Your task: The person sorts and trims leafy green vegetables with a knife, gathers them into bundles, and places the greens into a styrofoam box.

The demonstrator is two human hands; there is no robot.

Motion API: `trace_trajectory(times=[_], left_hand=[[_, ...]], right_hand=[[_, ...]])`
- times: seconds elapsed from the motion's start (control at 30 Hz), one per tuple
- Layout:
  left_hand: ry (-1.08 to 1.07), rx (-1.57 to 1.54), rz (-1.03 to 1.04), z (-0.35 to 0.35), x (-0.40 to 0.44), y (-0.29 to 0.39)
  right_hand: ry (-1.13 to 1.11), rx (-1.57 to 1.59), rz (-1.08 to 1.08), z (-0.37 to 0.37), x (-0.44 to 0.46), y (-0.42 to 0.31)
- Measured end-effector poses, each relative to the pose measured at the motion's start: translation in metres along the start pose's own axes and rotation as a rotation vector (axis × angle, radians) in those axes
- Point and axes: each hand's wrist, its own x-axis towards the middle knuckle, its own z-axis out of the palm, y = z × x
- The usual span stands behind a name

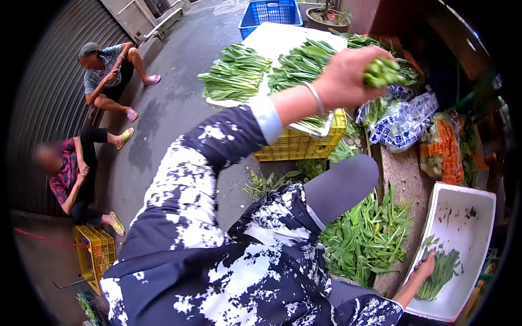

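My left hand (350,76), with a bracelet at its wrist, is closed around a bunch of green vegetable stems (383,73). It is raised over the right part of a white board (274,39), where leafy greens (236,73) lie in rows. Low on the right, my right hand (427,265) is closed on some leafy greens (441,276) inside a white foam box (463,239). Its fingers are partly hidden by leaves. A heap of loose greens (367,236) lies between my leg and the box.
The board rests on a yellow crate (302,146). Behind it stand a blue crate (270,15) and a potted plant (329,19). Printed plastic bags (405,122) lie at right. Two people (103,70) sit along the shutter at left, near another yellow crate (95,252).
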Motion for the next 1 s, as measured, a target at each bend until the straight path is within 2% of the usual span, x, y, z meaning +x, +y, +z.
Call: trace_trajectory(times=[0.03,0.07,0.13,0.27,0.4,0.47,0.5,0.6,0.67,0.8,0.87,0.93,0.97,1.0], left_hand=[[-0.004,0.261,-0.003,-0.027,-0.012,-0.018],[-0.028,0.375,0.006,-0.049,-0.024,-0.041],[-0.186,0.667,-0.141,-0.088,-0.051,-0.084],[-0.346,1.094,-0.102,-0.140,-0.091,-0.159],[-0.472,1.162,-0.111,-0.148,-0.102,-0.199],[-0.569,1.230,-0.121,-0.143,-0.107,-0.221],[-0.583,1.234,-0.121,-0.139,-0.109,-0.232],[-0.694,1.116,-0.372,-0.132,-0.121,-0.251],[-0.711,0.898,-0.686,-0.120,-0.141,-0.262],[-0.679,0.892,-0.691,-0.116,-0.152,-0.254],[-0.680,0.896,-0.681,-0.118,-0.152,-0.250],[-0.653,0.924,-0.643,-0.116,-0.151,-0.245],[-0.583,0.929,-0.566,-0.113,-0.152,-0.248],[-0.556,0.971,-0.551,-0.111,-0.147,-0.246]], right_hand=[[-0.022,-0.044,-0.012,0.001,-0.004,0.002],[-0.026,-0.041,-0.016,0.002,-0.001,0.008],[0.012,-0.224,0.049,-0.003,0.015,0.023],[0.107,-0.314,0.098,-0.007,0.017,0.029],[0.086,-0.420,0.068,-0.025,0.026,0.045],[0.073,-0.532,-0.219,-0.034,0.032,0.062],[0.079,-0.578,-0.224,-0.035,0.023,0.057],[-0.014,-0.610,-0.222,-0.051,0.015,0.062],[0.043,-0.650,-0.252,-0.057,0.010,0.070],[0.091,-0.584,-0.028,-0.056,0.001,0.062],[0.026,-0.581,-0.033,-0.051,0.005,0.052],[-0.053,-0.717,-0.021,-0.057,0.032,0.060],[-0.119,-0.782,-0.182,-0.057,0.039,0.062],[-0.089,-0.679,-0.244,-0.045,0.029,0.053]])
